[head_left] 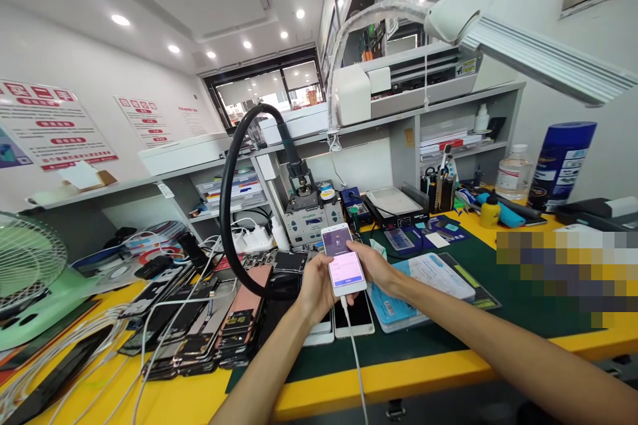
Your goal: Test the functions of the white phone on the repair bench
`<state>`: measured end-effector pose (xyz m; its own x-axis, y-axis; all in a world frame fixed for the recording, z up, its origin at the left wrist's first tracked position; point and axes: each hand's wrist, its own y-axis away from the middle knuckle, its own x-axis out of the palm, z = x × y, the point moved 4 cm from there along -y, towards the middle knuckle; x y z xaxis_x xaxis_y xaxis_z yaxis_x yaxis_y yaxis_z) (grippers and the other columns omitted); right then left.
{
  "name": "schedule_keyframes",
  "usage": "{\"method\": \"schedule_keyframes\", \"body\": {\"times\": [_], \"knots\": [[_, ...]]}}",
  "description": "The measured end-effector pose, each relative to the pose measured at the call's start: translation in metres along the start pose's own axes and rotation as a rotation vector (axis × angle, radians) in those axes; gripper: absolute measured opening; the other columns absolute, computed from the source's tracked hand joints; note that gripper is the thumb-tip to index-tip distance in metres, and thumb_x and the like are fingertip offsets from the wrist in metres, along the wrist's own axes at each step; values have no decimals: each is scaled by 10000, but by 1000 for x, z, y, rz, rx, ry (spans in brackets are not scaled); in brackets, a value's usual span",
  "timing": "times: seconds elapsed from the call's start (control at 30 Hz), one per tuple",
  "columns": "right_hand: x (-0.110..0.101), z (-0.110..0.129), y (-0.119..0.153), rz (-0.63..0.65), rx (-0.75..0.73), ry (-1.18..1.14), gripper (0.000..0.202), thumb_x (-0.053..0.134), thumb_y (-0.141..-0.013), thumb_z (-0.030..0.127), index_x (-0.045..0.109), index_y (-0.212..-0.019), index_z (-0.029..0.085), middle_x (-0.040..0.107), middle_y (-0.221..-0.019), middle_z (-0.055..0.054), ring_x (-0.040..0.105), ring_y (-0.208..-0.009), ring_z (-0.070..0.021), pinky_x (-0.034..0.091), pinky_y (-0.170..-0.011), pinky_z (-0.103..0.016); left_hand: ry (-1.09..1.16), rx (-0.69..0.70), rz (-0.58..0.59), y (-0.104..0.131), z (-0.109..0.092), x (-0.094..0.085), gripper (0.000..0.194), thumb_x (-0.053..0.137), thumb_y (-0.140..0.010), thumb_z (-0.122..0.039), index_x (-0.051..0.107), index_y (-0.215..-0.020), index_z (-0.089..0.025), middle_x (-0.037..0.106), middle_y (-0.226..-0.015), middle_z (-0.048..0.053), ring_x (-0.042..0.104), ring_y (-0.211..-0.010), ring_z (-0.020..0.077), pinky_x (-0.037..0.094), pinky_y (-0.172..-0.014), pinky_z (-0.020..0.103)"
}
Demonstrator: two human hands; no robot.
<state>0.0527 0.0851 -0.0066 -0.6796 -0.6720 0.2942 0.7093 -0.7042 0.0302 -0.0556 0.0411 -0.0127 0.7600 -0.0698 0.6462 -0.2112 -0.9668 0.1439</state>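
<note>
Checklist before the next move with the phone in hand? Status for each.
1. Grip: ok. Left hand and right hand both hold the phone.
2. Screen on: ok, lit.
3. Screen text readable: cannot tell, too small.
4. Cable in the phone's bottom edge: ok, looks plugged in.
5. Cable's far end connected: cannot tell, it runs out of frame.
6. Spot just below clear for setting down: not ok, a second phone lies there on the mat.
</note>
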Motion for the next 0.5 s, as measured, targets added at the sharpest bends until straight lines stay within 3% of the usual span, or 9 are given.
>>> {"method": "schedule_keyframes", "body": {"times": [0.5], "knots": [[1, 0, 0, -30, 34, -7, 428, 367, -985, 474, 582, -1109, 126, 708, -654, -68, 673, -477, -228, 513, -397, -302, -36, 4, -17, 4, -2, 5, 470, 449, -872, -318, 552, -1250, -58, 705, -871, 159, 680, -692, 261, 541, -521, 324]]}}
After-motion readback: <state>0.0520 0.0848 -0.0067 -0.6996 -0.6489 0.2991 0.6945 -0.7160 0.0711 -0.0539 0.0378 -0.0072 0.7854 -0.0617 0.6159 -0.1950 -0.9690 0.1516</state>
